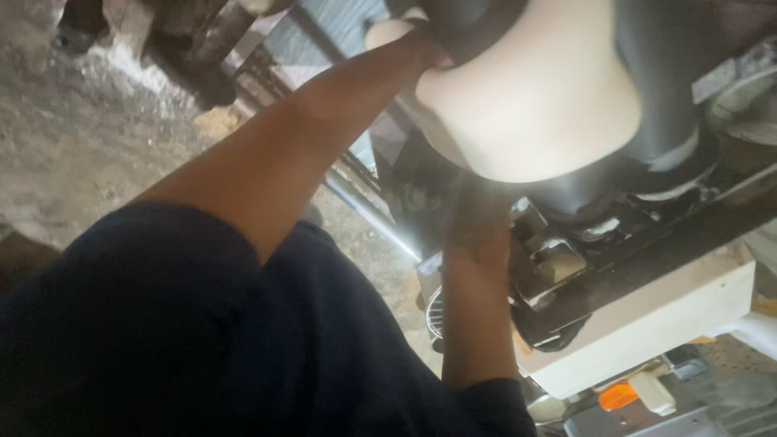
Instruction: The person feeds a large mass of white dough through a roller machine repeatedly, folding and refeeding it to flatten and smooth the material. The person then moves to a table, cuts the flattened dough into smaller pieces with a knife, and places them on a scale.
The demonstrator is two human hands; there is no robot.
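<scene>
My left arm stretches from the lower left up to the top of the view. My left hand sits at the edge of a big cream rounded cover and is partly hidden behind it. My right hand is raised against dark machine parts just below that cover, beside a shiny metal bracket. The hand is blurred and its fingers are hard to make out. Dark blue sleeves fill the lower left.
A dark cylinder runs down beside the cream cover. A cream box-shaped beam lies below the dark frame. A metal rod crosses the middle. An orange piece sits at the bottom right. Dusty ground is on the left.
</scene>
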